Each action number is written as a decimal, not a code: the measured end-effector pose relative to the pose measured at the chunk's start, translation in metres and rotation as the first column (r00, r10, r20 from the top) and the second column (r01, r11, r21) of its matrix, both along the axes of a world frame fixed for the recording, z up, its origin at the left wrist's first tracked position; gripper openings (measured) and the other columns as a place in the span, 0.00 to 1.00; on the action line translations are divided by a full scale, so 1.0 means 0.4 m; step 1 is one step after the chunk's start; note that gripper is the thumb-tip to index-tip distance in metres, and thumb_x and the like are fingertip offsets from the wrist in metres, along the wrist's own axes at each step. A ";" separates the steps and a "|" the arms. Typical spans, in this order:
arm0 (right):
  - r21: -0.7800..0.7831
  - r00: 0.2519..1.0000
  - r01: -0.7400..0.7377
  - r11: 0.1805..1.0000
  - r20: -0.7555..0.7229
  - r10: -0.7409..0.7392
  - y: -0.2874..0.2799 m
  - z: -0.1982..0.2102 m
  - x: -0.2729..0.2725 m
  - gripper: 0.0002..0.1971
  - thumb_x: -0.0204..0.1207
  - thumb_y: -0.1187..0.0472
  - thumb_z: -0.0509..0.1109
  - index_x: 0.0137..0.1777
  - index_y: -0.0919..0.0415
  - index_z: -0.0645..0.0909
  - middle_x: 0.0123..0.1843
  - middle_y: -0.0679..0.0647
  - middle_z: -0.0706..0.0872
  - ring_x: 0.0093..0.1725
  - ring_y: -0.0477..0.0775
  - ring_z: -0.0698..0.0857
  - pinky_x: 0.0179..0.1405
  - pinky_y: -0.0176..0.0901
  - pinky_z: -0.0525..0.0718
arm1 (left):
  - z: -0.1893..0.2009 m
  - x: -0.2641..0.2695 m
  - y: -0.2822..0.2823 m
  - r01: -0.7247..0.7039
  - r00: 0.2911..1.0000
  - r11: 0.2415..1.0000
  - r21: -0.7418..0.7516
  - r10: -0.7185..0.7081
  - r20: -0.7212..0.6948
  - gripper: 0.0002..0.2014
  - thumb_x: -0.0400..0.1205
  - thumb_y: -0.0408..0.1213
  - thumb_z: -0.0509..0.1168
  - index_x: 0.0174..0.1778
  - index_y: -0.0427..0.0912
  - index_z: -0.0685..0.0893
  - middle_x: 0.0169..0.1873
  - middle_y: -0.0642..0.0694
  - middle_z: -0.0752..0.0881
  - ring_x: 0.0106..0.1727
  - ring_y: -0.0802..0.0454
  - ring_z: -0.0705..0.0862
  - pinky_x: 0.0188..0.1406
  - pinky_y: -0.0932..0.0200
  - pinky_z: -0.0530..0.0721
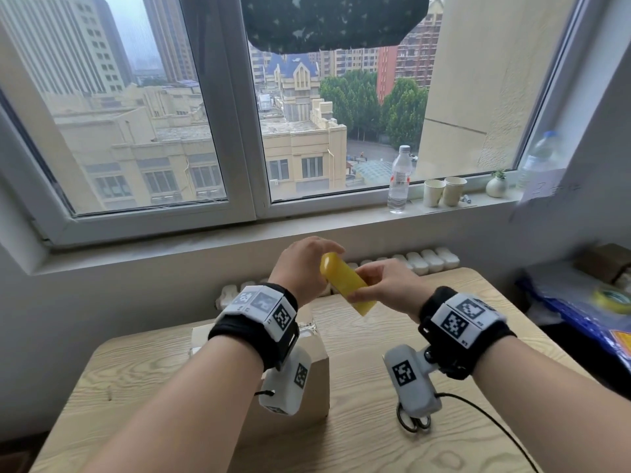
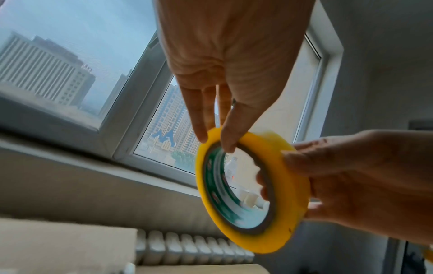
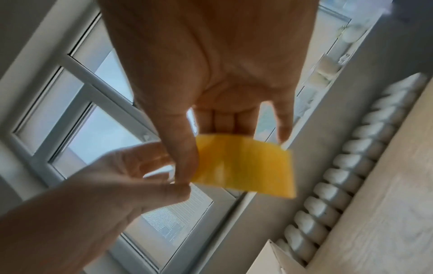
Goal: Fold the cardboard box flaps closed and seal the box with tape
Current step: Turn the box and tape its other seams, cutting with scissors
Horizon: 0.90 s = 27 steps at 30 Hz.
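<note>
Both hands hold a yellow tape roll (image 1: pixel 345 285) up in the air above the table's far edge. My right hand (image 1: pixel 384 286) grips the roll's right side, thumb on the outside and fingers through the core. My left hand (image 1: pixel 305 266) pinches the roll's upper rim with its fingertips (image 2: pixel 202 136). The left wrist view shows the roll (image 2: pixel 290 187) with a green-printed core. In the right wrist view the roll (image 3: pixel 246 165) is edge-on and blurred. The brown cardboard box (image 1: pixel 309 377) stands on the table under my left forearm, its top mostly hidden.
Scissors (image 1: pixel 414 421) lie on the wooden table (image 1: pixel 375 452) under my right wrist. A second tape roll (image 1: pixel 611 298) rests on blue plastic at the right. A water bottle (image 1: pixel 399 180) and paper cups (image 1: pixel 444 191) stand on the windowsill; a radiator (image 1: pixel 426 261) runs behind the table.
</note>
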State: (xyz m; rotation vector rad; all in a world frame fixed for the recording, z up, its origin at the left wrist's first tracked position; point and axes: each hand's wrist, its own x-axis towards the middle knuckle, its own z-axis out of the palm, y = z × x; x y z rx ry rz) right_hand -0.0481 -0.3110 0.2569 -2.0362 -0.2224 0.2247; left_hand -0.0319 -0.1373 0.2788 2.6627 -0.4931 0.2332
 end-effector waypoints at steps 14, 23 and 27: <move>-0.288 0.966 0.214 0.933 0.203 -0.159 0.022 0.020 0.030 0.18 0.64 0.45 0.80 0.40 0.61 0.89 0.39 0.55 0.90 0.42 0.53 0.87 0.44 0.48 0.85 | 0.017 0.005 -0.045 -0.041 0.999 0.995 -0.090 0.043 0.020 0.11 0.76 0.33 0.68 0.50 0.46 0.93 0.46 0.49 0.92 0.50 0.48 0.88 0.56 0.53 0.85; -0.468 0.958 0.177 0.866 0.283 -0.043 0.032 0.037 0.011 0.19 0.64 0.42 0.77 0.29 0.59 0.83 0.27 0.49 0.79 0.30 0.48 0.78 0.30 0.42 0.71 | 0.043 -0.008 -0.041 -0.066 0.995 0.995 0.079 0.060 0.074 0.09 0.79 0.35 0.65 0.45 0.43 0.92 0.40 0.45 0.90 0.43 0.46 0.87 0.46 0.54 0.85; -0.490 0.958 0.168 0.855 0.284 -0.025 0.030 0.039 0.003 0.18 0.63 0.41 0.77 0.28 0.56 0.81 0.29 0.50 0.80 0.32 0.50 0.80 0.31 0.42 0.72 | 0.038 -0.012 -0.039 -0.060 0.991 0.987 0.151 0.041 0.127 0.09 0.80 0.37 0.63 0.45 0.43 0.90 0.40 0.45 0.90 0.43 0.45 0.86 0.45 0.54 0.84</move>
